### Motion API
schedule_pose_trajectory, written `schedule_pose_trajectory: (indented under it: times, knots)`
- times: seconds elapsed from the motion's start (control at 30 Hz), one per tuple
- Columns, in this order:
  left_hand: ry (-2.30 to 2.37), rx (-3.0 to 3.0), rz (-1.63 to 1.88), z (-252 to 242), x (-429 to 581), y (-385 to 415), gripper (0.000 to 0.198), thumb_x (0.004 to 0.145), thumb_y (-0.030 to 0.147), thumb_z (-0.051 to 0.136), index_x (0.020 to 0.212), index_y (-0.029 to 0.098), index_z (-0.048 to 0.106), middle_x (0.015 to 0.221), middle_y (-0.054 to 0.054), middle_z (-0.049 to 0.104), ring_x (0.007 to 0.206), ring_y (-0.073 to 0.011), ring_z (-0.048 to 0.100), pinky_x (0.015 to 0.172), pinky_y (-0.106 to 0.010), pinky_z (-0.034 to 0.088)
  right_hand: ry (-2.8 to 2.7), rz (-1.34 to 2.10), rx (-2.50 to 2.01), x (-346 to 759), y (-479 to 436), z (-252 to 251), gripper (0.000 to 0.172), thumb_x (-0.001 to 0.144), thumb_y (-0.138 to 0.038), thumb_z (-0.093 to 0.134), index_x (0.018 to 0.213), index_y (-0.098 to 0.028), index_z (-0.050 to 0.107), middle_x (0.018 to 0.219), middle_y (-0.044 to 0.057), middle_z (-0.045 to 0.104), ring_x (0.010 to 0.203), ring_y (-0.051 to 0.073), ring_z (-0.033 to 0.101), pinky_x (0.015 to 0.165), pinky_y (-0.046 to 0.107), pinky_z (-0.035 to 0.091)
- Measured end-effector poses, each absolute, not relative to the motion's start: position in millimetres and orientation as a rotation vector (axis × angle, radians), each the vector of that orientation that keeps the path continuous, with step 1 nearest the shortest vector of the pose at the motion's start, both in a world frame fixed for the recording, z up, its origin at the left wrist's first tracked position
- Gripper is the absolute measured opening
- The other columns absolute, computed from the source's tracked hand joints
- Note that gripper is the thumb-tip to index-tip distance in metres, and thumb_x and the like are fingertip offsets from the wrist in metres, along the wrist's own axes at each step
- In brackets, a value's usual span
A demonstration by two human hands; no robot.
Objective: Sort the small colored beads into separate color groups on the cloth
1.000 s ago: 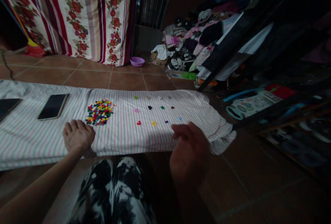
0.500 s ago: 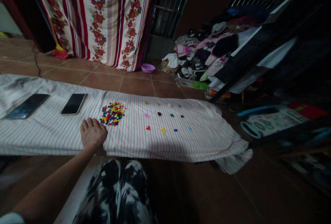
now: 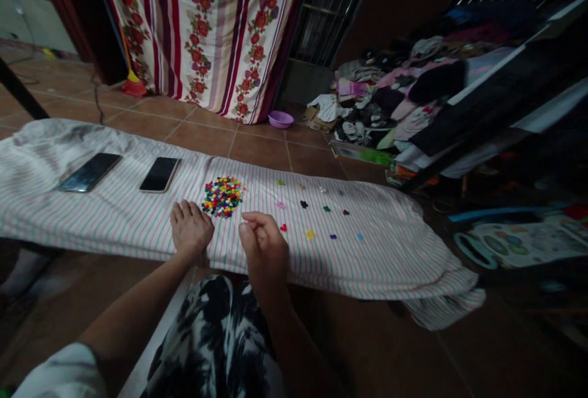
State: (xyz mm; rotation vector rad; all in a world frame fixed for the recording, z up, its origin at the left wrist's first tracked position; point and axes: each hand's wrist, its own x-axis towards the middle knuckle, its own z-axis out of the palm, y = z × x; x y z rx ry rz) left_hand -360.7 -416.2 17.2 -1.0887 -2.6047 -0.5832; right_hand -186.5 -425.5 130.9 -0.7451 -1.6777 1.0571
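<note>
A striped cloth [image 3: 114, 220] covers a long low surface in front of me. On it lies a heap of small coloured beads [image 3: 223, 196], with single beads [image 3: 321, 223] set out in rows to its right. My left hand [image 3: 190, 229] rests on the cloth just left of the heap, fingers curled down, knuckles up. My right hand [image 3: 261, 245] hovers near the cloth's front edge, right of the heap, thumb and forefinger pinched together; whether anything is between them is too small to see.
Two dark phones [image 3: 158, 174] [image 3: 89, 172] lie on the cloth's left part. Behind it are tiled floor, a flowered curtain [image 3: 206, 24], a purple bowl [image 3: 280, 119] and a pile of clothes [image 3: 390, 92]. Dark shelving stands at the right.
The view has swung left and down. My right hand left view half a second ago and is now back, nearer the heap. The left hand stayed on the cloth.
</note>
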Motion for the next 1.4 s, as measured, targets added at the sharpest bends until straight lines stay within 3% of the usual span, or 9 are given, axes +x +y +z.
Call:
schedule_pose_trajectory:
  times: [0.1,0.17,0.4,0.63,0.97,1.4]
  knots:
    - [-2.628,-1.08,-0.585,17.9,-360.4,-415.5,0.058,0.089,0.028,0.032,0.132,-0.007,0.049,0.142,-0.031,0.047,0.141,-0.0397,0.033,0.114,-0.052,0.027,-1.743,1.04,-0.841,-207.2,-407.9,106.2,0.025,0.094,-0.04,0.052,0.095,-0.02,0.068,0.074,0.0,0.064,0.066,0.012,0.06,0.058,0.023,0.048]
    - [-2.642,-1.082,-0.595,17.4,-360.8,-415.1,0.059,0.089,0.028,0.033,0.134,-0.006,0.048,0.143,-0.031,0.046,0.142,-0.04,0.032,0.114,-0.054,0.027,-1.928,0.984,-0.941,-218.5,-395.5,90.3,0.025,0.094,-0.04,0.052,0.091,-0.022,0.069,0.069,-0.002,0.064,0.063,0.013,0.059,0.058,0.022,0.046]
    - [-2.635,-1.098,-0.632,15.1,-362.3,-415.9,0.058,0.088,0.028,0.034,0.135,-0.004,0.048,0.144,-0.03,0.045,0.143,-0.0405,0.03,0.113,-0.057,0.027,-2.529,0.487,-1.126,-252.6,-377.4,66.1,0.029,0.097,-0.029,0.048,0.122,-0.032,0.063,0.109,0.003,0.065,0.093,0.017,0.064,0.077,0.026,0.047]
    - [-2.61,-1.111,-0.6,18.0,-361.6,-416.7,0.057,0.089,0.027,0.033,0.131,-0.006,0.05,0.141,-0.031,0.047,0.141,-0.0408,0.033,0.114,-0.054,0.028,-2.642,0.41,-1.202,-275.3,-368.9,53.5,0.024,0.098,-0.024,0.046,0.113,-0.026,0.065,0.112,0.006,0.06,0.098,0.019,0.061,0.075,0.028,0.048]
    - [-2.593,-1.103,-0.631,20.1,-359.5,-418.3,0.055,0.087,0.028,0.033,0.127,-0.005,0.052,0.138,-0.03,0.049,0.139,-0.0403,0.033,0.112,-0.053,0.029,-2.598,0.373,-1.197,-275.4,-370.1,40.2,0.025,0.101,-0.032,0.042,0.116,-0.031,0.062,0.112,0.002,0.06,0.097,0.017,0.061,0.074,0.027,0.05]
    - [-2.576,-1.146,-0.565,29.7,-356.8,-421.8,0.053,0.087,0.029,0.029,0.12,-0.002,0.056,0.129,-0.029,0.054,0.13,-0.0405,0.041,0.103,-0.053,0.036,-2.555,0.387,-1.071,-270.6,-373.1,34.6,0.024,0.101,-0.027,0.04,0.116,-0.027,0.058,0.115,0.002,0.063,0.099,0.016,0.062,0.081,0.028,0.052]
